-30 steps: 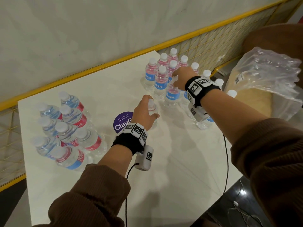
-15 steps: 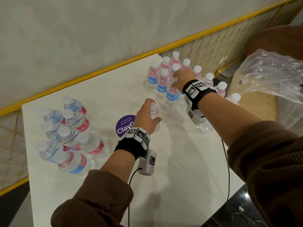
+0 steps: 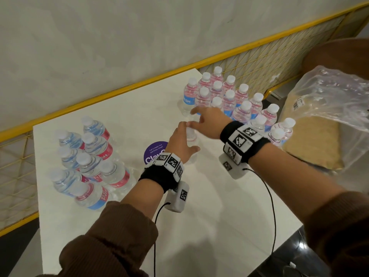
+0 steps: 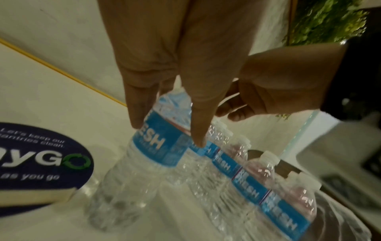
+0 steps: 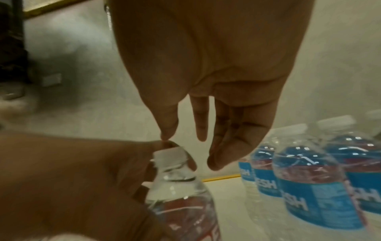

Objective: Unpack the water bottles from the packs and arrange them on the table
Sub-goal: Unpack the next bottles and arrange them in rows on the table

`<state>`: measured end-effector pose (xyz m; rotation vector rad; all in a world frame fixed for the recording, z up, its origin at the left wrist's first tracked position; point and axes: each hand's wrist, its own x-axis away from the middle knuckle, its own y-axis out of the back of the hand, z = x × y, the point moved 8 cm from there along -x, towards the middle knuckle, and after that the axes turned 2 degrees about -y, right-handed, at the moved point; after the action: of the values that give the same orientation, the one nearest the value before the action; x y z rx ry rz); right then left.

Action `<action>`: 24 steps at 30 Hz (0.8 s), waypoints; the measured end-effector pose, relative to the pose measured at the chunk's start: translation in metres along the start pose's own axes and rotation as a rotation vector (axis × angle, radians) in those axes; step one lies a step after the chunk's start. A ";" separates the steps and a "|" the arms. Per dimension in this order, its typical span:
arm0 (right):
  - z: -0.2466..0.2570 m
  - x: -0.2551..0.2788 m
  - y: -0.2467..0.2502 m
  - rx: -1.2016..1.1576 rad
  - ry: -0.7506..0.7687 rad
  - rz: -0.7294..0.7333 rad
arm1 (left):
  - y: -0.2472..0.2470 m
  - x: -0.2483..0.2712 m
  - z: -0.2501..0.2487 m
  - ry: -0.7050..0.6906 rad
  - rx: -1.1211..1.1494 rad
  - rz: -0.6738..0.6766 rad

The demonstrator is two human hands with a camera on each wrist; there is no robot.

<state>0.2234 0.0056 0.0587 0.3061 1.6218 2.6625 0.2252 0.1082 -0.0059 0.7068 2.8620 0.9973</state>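
My left hand grips one upright water bottle by its upper body, mid-table beside a purple sticker. In the left wrist view its fingers lie over the bottle's blue label. My right hand hovers just over that bottle's white cap with fingers spread, holding nothing. Several unpacked bottles stand in rows at the back right. A wrapped pack of bottles sits at the left of the table.
The white table has bare surface at the front. An empty crumpled plastic wrap lies off the table's right edge. A round purple sticker marks the middle. A yellow-framed mesh rail runs behind.
My right hand left the standing bottles and moved left to the cap of the bottle in my left hand. The left hand kept hold of that bottle, roughly in place.
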 end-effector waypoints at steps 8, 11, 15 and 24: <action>0.020 0.012 -0.026 0.181 0.071 0.117 | 0.083 0.022 0.024 0.231 -0.594 0.038; 0.019 0.014 -0.023 0.210 0.048 0.105 | 0.112 0.039 0.047 0.377 -0.715 0.070; 0.013 0.015 -0.018 0.212 0.011 0.103 | 0.133 0.057 0.066 0.442 -0.803 0.070; -0.044 0.015 0.021 0.239 -0.170 0.065 | 0.135 0.062 0.079 0.427 -0.874 0.061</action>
<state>0.2029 -0.0412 0.0595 0.5808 1.9042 2.4063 0.2384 0.2742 0.0193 0.5198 2.2484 2.3888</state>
